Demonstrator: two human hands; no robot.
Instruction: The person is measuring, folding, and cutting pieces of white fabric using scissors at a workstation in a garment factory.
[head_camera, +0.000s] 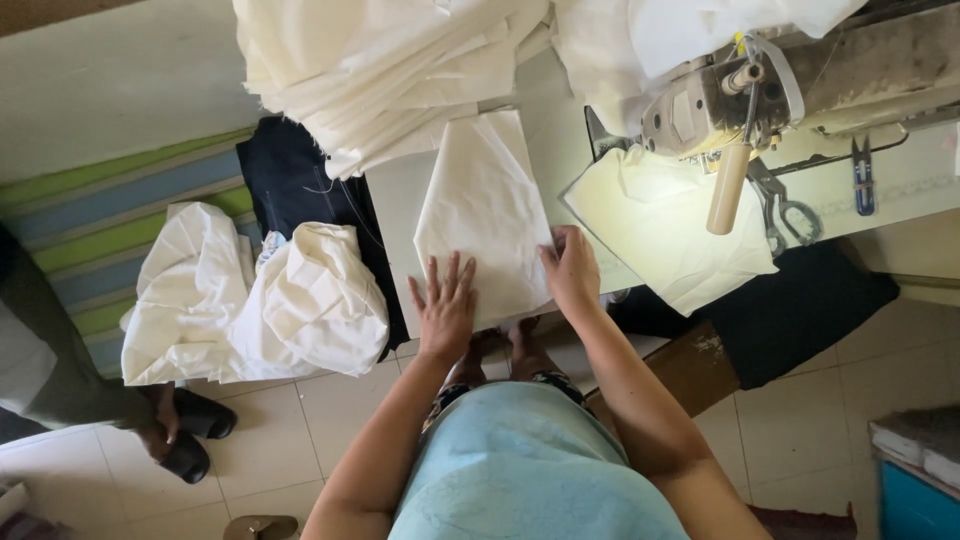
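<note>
The left hand (445, 305) is laid flat, fingers spread, on a cream fabric piece (485, 215); its near edge is pinched by the right hand (572, 272). Beyond the fingertips a fabric stack (390, 70) is heaped; right of them a sewing machine (800, 85) is seen.

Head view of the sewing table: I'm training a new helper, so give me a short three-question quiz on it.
1. True or false: both hands press flat on the folded cream cloth piece.
2. What lies right of the sewing machine head: A scissors, B an iron, C a ruler?
3. Where is the stack of cream cloth relative to the folded piece?

Key: 1 false, the left hand lies flat and the right hand grips the edge; 2 A, scissors; 3 beyond it, farther from the person.
</note>
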